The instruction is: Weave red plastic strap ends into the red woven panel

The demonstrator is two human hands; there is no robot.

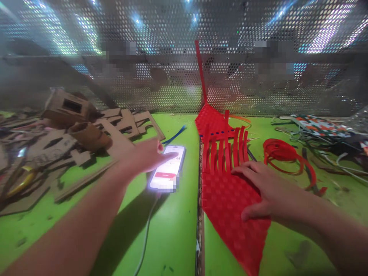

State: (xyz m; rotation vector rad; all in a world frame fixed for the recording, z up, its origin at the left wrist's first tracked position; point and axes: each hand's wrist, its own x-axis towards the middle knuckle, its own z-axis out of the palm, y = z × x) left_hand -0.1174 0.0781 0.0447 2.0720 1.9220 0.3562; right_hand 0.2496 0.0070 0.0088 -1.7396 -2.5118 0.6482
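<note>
My left hand (153,153) is over a lit phone (166,168) with a cable at its lower end. One finger reaches across the screen; the other fingers look curled, and nothing shows in them. On a red woven piece (230,199) with loose strips at its far end, my right hand (255,188) rests with thumb and fingers apart. A second red woven piece (211,119) lies beyond it, with a blue-dashed edge and one long strip standing up against the mesh. Whether the two pieces are joined is hard to tell.
Cardboard pieces (120,126) are heaped at the left. A coil of red strip (280,151) lies right of the woven work, with a patterned woven piece (322,125) and wires beyond. Perforated metal mesh (172,76) stands behind the green table (178,237). A gap runs down its middle.
</note>
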